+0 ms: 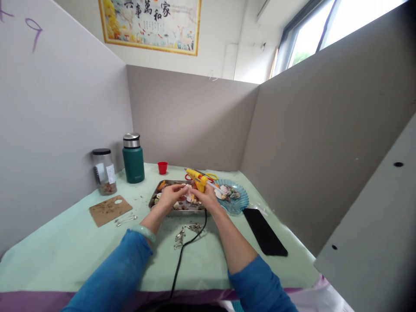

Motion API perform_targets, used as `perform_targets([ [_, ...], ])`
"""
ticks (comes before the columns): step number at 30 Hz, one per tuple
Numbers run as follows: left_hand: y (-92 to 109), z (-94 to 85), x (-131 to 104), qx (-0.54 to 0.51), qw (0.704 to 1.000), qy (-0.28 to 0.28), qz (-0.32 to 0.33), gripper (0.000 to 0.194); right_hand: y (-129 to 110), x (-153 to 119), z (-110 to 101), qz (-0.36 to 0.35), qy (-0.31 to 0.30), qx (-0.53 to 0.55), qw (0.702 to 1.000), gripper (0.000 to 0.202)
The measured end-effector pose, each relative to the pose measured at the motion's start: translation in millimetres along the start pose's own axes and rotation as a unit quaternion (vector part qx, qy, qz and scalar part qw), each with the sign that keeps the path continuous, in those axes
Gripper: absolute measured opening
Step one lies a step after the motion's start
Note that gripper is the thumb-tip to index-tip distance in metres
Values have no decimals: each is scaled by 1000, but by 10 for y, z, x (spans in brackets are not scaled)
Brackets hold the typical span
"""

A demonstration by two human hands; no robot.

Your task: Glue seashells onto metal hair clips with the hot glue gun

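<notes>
My right hand [208, 198] is wrapped round a yellow hot glue gun [199, 179], whose black cord [182, 251] runs down to the table's front edge. With closed fingertips, my left hand [171, 196] grips a small whitish-pink piece [188, 191]. It looks like a shell, but its exact kind is too small to make out. Fingertips of the right hand come close to the same piece. Both hands are over a metal tray [182, 212] that contains shells and small stones, partly hidden by the hands.
Right of the tray is a blue plate [242, 197] with shell pieces, and nearer a black phone-like slab [264, 232]. Scissors [212, 176] lie behind. Metal clips [180, 237], safety pins [126, 220], cardboard [110, 210], a jar [105, 173], a green flask [133, 162] and a red cup [162, 168] surround.
</notes>
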State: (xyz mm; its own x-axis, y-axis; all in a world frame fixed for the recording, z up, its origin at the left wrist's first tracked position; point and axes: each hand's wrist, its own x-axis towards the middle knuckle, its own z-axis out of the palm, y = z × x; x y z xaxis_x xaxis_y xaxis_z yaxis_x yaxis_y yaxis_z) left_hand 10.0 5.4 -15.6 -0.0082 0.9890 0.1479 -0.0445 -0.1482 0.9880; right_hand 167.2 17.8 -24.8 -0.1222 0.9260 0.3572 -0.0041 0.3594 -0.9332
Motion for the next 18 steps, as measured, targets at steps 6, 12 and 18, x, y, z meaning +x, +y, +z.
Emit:
perform_targets([
  [6,28,14,-24,-9,999,-29,-23,57,-32,-17,-4,-5,-11,4,1000,39],
  [12,67,-15,-59,-38,994,-99,-26,52,-76,-38,4,-26,-35,14,999,41],
  [18,103,-45,-68,-92,983,-154,-31,46,-79,-45,-1,-17,-29,-17,999,35],
])
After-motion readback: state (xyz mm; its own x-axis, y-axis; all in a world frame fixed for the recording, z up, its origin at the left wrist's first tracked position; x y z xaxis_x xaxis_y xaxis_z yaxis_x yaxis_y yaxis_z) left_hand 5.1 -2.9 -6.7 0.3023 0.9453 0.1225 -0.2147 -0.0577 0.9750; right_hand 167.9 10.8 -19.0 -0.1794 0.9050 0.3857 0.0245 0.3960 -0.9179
